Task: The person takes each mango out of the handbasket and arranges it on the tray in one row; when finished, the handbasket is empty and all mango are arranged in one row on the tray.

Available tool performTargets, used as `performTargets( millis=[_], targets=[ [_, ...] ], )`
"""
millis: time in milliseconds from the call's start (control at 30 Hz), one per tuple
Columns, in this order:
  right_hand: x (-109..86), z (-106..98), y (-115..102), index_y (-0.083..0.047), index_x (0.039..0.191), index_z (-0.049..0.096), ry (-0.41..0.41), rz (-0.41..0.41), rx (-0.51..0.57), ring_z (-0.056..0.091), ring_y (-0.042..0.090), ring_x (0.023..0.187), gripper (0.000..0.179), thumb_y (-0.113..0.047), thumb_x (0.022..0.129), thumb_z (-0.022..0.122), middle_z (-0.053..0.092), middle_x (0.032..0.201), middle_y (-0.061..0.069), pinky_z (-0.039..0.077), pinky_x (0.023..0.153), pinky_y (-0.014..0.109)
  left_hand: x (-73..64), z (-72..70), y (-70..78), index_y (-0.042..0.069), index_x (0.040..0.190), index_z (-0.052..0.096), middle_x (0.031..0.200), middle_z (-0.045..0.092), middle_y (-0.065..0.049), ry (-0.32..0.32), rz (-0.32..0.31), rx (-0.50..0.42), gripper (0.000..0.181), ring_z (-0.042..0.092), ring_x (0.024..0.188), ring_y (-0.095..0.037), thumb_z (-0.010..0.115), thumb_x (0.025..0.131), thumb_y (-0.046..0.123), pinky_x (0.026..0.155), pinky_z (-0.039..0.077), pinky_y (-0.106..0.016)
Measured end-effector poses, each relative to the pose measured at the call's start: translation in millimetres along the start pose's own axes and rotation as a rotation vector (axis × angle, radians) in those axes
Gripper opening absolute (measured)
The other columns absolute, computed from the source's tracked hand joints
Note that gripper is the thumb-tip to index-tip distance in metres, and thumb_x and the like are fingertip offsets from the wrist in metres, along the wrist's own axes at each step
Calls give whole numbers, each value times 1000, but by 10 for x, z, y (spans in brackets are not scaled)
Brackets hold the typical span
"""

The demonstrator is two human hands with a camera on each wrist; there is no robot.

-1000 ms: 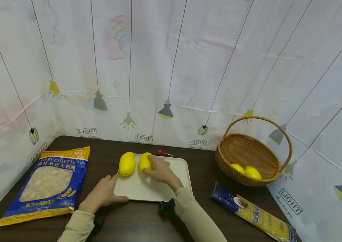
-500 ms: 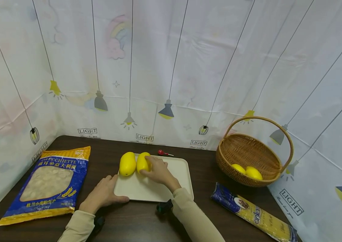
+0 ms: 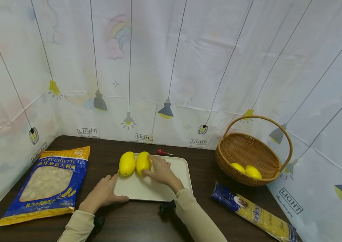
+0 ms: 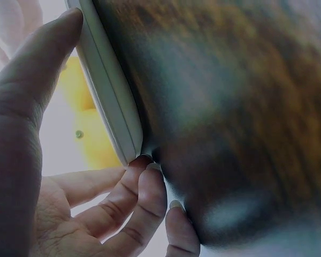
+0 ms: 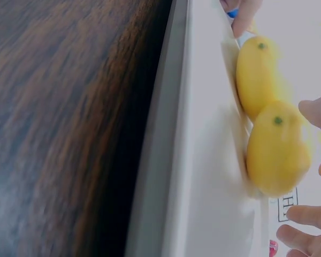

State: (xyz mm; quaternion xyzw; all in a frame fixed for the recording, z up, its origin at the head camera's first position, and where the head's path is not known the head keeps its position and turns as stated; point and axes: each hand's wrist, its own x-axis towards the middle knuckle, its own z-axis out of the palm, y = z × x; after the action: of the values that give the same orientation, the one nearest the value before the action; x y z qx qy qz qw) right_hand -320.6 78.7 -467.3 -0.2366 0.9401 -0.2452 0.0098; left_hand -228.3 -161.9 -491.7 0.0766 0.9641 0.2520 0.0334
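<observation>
On a cream tray (image 3: pixel 161 191), two yellow mangoes lie side by side at the left end. My right hand (image 3: pixel 162 170) is at the right mango (image 3: pixel 143 162), thumb and fingertips by its right side; in the right wrist view these fingers (image 5: pixel 310 217) are spread, with a gap between them and the fruit. Its neighbour, the left mango (image 3: pixel 127 164), sits close against it. At the tray's front left corner, my left hand (image 3: pixel 104 193) holds the rim, thumb along the front edge and fingers at the left side. The left wrist view shows its fingertips (image 4: pixel 150 176) beneath that corner.
A blue and yellow orecchiette bag (image 3: pixel 46 183) lies left on the dark table (image 3: pixel 134 222). Right stands a wicker basket (image 3: pixel 248 146) with two yellow fruits (image 3: pixel 246 170), a long pasta packet (image 3: pixel 252 211) in front. Behind the tray is a small red-headed stick (image 3: pixel 164 153).
The right mango moved left until close beside the other one. Since then my right hand has shifted slightly right, away from it. My left hand stays at the tray corner.
</observation>
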Motion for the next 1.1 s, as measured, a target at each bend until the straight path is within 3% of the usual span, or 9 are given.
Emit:
performTargets(
  millis=[133, 333, 433, 667, 1100],
  targets=[
    [-67, -54, 48, -17, 152, 44, 15, 9, 38, 43, 42, 139, 71, -51, 93, 65, 47, 155, 10, 30, 106, 62, 0, 5, 0, -4, 146, 45, 127, 58, -26, 4, 5, 1, 109, 57, 113, -40, 84, 68, 62, 100, 48, -59],
    [-189, -229, 128, -17, 151, 44, 40, 22, 28, 37, 44, 145, 70, -51, 93, 64, 44, 157, 16, 22, 112, 73, 12, 2, 12, -4, 146, 44, 128, 58, -26, -4, -2, 5, 109, 57, 114, -40, 83, 69, 63, 101, 47, -59],
    [-263, -347, 208, -18, 152, 43, 52, 32, 15, 35, 43, 146, 71, -52, 94, 62, 42, 158, 16, 19, 114, 73, 13, 0, 19, -4, 146, 44, 128, 57, -27, -7, -1, 8, 110, 56, 115, -40, 82, 69, 64, 101, 47, -59],
    [-464, -675, 403, -17, 153, 42, 113, 72, 12, 35, 41, 145, 71, -53, 94, 62, 42, 157, 14, 20, 112, 67, -15, -8, 4, -2, 147, 44, 130, 57, -27, -1, -2, 12, 109, 56, 116, -42, 83, 69, 63, 101, 46, -60],
    [-859, -1200, 777, -15, 154, 39, 166, 108, -92, 33, 47, 145, 71, -53, 97, 58, 40, 158, 19, 19, 111, 75, -3, 12, 1, -3, 148, 43, 132, 56, -28, -4, -1, 4, 109, 56, 117, -43, 83, 69, 62, 102, 45, -61]
  ],
)
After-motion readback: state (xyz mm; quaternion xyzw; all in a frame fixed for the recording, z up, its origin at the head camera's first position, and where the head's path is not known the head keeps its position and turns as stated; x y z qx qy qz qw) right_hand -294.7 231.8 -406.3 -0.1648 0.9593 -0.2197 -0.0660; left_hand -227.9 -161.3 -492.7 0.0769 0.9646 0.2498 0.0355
